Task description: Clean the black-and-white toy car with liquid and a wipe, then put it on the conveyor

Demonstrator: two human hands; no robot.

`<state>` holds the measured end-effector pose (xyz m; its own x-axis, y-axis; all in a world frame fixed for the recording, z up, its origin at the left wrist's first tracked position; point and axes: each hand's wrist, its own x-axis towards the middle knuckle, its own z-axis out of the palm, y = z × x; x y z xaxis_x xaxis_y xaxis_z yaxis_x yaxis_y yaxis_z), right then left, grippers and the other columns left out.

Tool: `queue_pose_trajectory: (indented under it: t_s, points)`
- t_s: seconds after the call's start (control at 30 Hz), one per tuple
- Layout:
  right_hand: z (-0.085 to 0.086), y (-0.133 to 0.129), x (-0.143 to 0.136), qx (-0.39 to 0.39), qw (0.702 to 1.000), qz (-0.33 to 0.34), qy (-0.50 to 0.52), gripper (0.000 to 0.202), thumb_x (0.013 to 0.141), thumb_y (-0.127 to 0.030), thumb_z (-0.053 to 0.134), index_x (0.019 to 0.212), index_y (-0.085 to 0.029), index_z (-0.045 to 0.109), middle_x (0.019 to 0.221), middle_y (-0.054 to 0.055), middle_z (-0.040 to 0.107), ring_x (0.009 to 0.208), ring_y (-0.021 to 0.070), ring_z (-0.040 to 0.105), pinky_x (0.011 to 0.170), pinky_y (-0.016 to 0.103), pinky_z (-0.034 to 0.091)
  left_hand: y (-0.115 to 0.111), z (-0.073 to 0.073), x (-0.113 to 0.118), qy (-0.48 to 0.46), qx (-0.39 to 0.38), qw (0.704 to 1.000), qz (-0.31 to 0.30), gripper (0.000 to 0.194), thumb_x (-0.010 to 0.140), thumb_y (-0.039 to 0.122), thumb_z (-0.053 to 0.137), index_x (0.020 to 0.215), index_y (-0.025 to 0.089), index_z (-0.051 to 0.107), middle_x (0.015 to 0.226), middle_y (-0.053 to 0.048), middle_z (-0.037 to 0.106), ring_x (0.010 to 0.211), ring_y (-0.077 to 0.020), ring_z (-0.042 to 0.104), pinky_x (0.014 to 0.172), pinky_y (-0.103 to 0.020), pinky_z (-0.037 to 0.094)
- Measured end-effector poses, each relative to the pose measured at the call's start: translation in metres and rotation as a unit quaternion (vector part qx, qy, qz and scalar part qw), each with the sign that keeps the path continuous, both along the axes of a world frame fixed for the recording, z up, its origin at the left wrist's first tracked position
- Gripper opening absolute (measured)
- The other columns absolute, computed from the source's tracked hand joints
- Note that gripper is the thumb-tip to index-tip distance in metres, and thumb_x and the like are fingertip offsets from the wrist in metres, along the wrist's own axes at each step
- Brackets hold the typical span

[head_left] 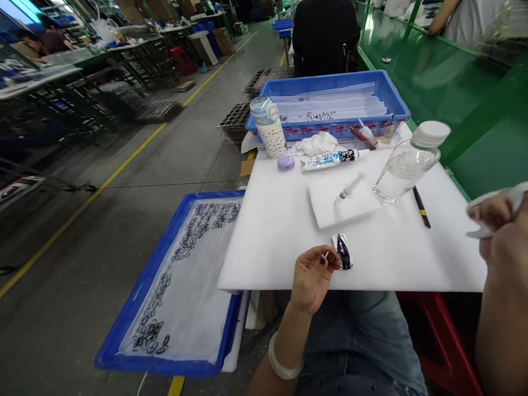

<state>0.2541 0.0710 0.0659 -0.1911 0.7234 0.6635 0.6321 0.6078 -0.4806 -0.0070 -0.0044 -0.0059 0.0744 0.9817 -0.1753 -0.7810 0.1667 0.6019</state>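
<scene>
My left hand [310, 280] is over the front edge of the white table, with thumb and fingertips pinched on a small dark piece [329, 256]; its exact shape is hard to make out. Just beyond those fingertips lies a small packet with black paste [342, 252]. At the right edge of view my right hand [505, 234] is closed around a white cloth or tissue [476, 212], partly cut off by the frame. A syringe [350, 188] rests on a white pad [325, 212] in the middle of the table.
A clear bottle [402, 173], a black pen-like tool [421, 208], a glue tube [330, 160], a purple case [286, 162] and a dotted cup [270, 132] stand or lie around. Blue trays [165, 242] [330, 78] hold small rings. A person [325, 36] sits ahead.
</scene>
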Motion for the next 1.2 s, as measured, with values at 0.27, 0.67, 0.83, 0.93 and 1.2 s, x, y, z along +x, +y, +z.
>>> queue_pose_trajectory:
  t_s: [0.27, 0.67, 0.83, 0.93, 1.2]
  points:
    - [-0.025, -0.052, -0.112, 0.059, 0.99, 0.123, -0.028, 0.01, 0.095, -0.026, 0.065, 0.098, -0.019, 0.07, 0.084, 0.006, 0.07, 0.071, 0.0143, 0.067, 0.06, 0.023, 0.054, -0.001, -0.001, -0.003, 0.015, -0.014, 1.0, -0.008, 0.027, 0.06, 0.037, 0.096, 0.076, 0.022, 0.082, 0.07, -0.003, 0.076, 0.062, -0.0098, 0.068, 0.062, -0.018, 0.057]
    - [-0.001, -0.053, -0.095, 0.107, 0.976, 0.094, -0.165, 0.006, 0.094, -0.014, 0.062, 0.1, -0.017, 0.064, 0.084, 0.003, 0.065, 0.063, 0.0107, 0.058, 0.051, 0.025, 0.045, 0.0, 0.001, 0.001, 0.039, -0.025, 0.999, 0.016, 0.03, 0.053, 0.04, 0.098, 0.069, 0.021, 0.081, 0.063, -0.003, 0.074, 0.058, -0.0132, 0.069, 0.058, -0.022, 0.058]
    - [-0.005, -0.056, -0.112, 0.08, 0.97, 0.162, -0.164, 0.024, 0.1, -0.014, 0.047, 0.081, -0.016, 0.061, 0.074, 0.003, 0.059, 0.055, 0.0106, 0.052, 0.048, 0.027, 0.041, -0.001, 0.002, 0.0, 0.065, -0.029, 0.997, 0.02, 0.028, 0.054, 0.037, 0.098, 0.068, 0.021, 0.08, 0.066, -0.002, 0.076, 0.054, -0.0098, 0.065, 0.055, -0.02, 0.055]
    - [-0.004, -0.057, -0.105, 0.07, 0.961, 0.177, -0.199, 0.023, 0.098, -0.012, 0.048, 0.08, -0.018, 0.061, 0.074, 0.003, 0.06, 0.054, 0.0112, 0.051, 0.046, 0.028, 0.04, -0.001, 0.002, 0.0, 0.075, -0.031, 0.997, 0.019, 0.029, 0.053, 0.04, 0.098, 0.067, 0.021, 0.08, 0.066, -0.003, 0.076, 0.056, -0.0107, 0.067, 0.057, -0.021, 0.057]
    - [0.001, -0.058, -0.061, 0.032, 0.996, 0.024, -0.075, 0.019, 0.088, -0.009, 0.067, 0.098, -0.025, 0.068, 0.082, 0.001, 0.068, 0.059, 0.0113, 0.061, 0.048, 0.025, 0.045, -0.001, 0.004, -0.002, 0.093, 0.001, 0.996, -0.002, 0.028, 0.059, 0.04, 0.096, 0.073, 0.021, 0.081, 0.069, -0.006, 0.077, 0.061, -0.0139, 0.07, 0.061, -0.024, 0.06]
